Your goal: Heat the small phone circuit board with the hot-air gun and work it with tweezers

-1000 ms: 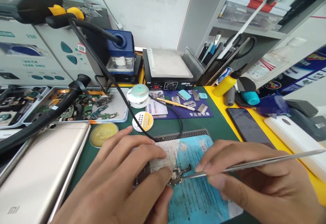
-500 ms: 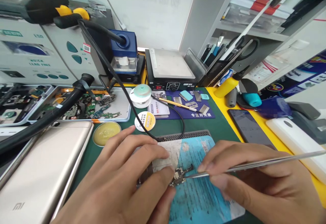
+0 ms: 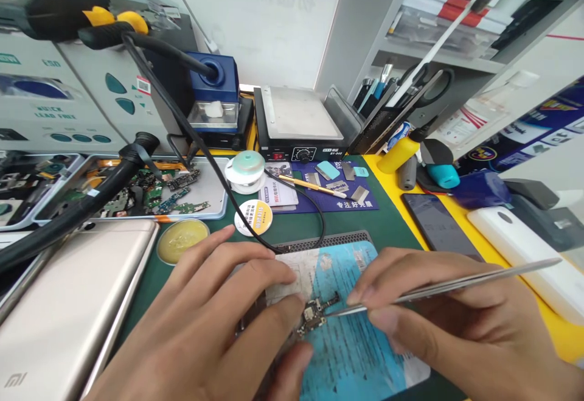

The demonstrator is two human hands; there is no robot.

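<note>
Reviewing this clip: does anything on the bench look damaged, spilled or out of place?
I see no clear spill. The sheet under the small board looks worn, with dark streaks across its blue part. Farther back, bare blades lie loose at mixed angles on the purple mat, which looks untidy.

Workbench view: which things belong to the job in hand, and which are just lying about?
Apparently in use:
left hand
right hand
slim metal tool
small circuit board
blue-and-white sheet

Apparently just about:
dark phone
yellow bottle
open tin
</note>
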